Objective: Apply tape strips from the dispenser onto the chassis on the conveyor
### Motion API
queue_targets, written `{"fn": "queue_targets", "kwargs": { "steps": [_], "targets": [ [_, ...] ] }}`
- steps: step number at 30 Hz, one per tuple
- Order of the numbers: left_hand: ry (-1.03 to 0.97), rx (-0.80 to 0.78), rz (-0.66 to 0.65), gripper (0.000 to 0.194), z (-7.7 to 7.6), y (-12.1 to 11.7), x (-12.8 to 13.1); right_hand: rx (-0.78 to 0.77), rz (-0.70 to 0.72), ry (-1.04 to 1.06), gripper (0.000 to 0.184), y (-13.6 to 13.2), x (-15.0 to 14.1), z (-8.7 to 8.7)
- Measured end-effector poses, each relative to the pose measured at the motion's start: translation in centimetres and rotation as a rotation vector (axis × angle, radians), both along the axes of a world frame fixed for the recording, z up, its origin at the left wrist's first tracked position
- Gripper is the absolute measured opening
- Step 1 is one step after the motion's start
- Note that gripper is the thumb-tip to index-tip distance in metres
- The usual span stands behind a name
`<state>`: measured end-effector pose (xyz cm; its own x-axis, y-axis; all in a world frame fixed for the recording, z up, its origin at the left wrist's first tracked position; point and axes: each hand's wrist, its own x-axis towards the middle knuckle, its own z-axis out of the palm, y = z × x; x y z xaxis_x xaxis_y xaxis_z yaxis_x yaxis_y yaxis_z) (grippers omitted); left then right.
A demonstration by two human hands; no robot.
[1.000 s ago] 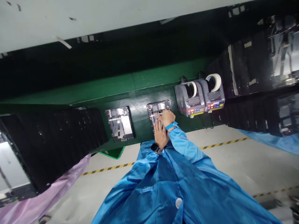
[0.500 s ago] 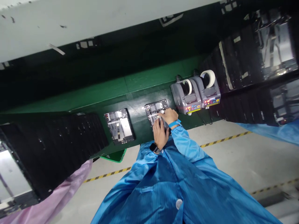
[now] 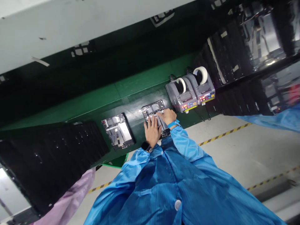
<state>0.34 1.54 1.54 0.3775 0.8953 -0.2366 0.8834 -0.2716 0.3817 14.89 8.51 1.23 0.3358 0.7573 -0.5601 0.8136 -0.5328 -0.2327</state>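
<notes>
An opened tablet-like device point(image 3: 152, 108) with bare silver and black inner parts lies on the green bench in front of me. My left hand point(image 3: 152, 132) rests flat on its lower left part, fingers spread. Close beside it, my right hand point(image 3: 168, 116) touches the device's right side, one digit stretched out to the left and nearly meeting my left fingertips. Its other fingers are partly hidden, and no held thing shows in it. A second opened device point(image 3: 120, 132), with a pale strip across its upper part, lies to the left.
Two grey tape dispensers point(image 3: 181, 95) with white tape rolls stand right of the device. Rows of black device housings point(image 3: 58, 153) line the left, and more housings point(image 3: 231, 53) fill the right. Pink cloth point(image 3: 75, 197) shows lower left, a blue sleeve point(image 3: 278, 118) far right.
My left hand has slid left and its fingers have spread wider on the device. My right hand stays over the device's right side. The whole view has shifted slightly.
</notes>
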Motion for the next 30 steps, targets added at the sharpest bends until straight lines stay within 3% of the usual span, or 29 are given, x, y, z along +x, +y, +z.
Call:
{"fn": "queue_targets", "kwargs": {
  "steps": [3, 5, 6, 8, 10, 11, 13, 15, 18, 25, 30],
  "targets": [
    [0.008, 0.017, -0.045, 0.067, 0.0, 0.0, -0.2, 0.167, -0.077, 0.121, 0.042, -3.1, 0.0, 1.0],
    [-0.010, 0.034, -0.057, 0.068, -0.2, -0.1, -0.3, 0.326, -0.237, 0.310, 0.039, -5.8, 1.7, 1.6],
    [-0.025, 0.041, -0.065, 0.069, -0.3, -0.1, -0.3, 0.411, -0.378, 0.399, 0.040, -7.1, 3.2, 1.9],
    [-0.048, 0.046, -0.086, 0.069, -0.5, -0.1, -0.4, 0.592, -0.821, 0.407, 0.041, -8.8, 7.5, 1.9],
    [-0.049, 0.044, -0.104, 0.069, -0.6, 0.0, -0.7, 0.661, -1.002, 0.339, 0.042, -9.0, 12.6, 1.4],
    [-0.044, 0.043, -0.111, 0.069, -0.5, 0.1, -0.8, 0.690, -1.148, 0.397, 0.042, -8.6, 15.0, 0.9],
    [-0.033, 0.044, -0.124, 0.067, -0.4, 0.4, -1.2, 0.720, -1.287, 0.556, 0.043, -7.3, 18.6, -0.2],
    [-0.027, 0.044, -0.146, 0.066, -0.3, 0.7, -1.6, 0.750, -1.336, 0.697, 0.042, -6.1, 20.4, -1.3],
    [-0.022, 0.031, -0.169, 0.062, 0.0, 1.0, -2.0, 0.810, -1.349, 0.775, 0.035, -5.4, 20.6, -2.4],
    [-0.060, -0.022, -0.154, 0.058, 0.7, 1.3, -2.3, 0.944, -1.427, 0.587, 0.023, -6.2, 20.3, -3.7],
    [-0.148, -0.030, -0.055, 0.060, 0.5, 1.2, -2.1, 1.040, -1.440, 0.672, 0.035, -5.4, 19.3, -4.1]
  ]
}}
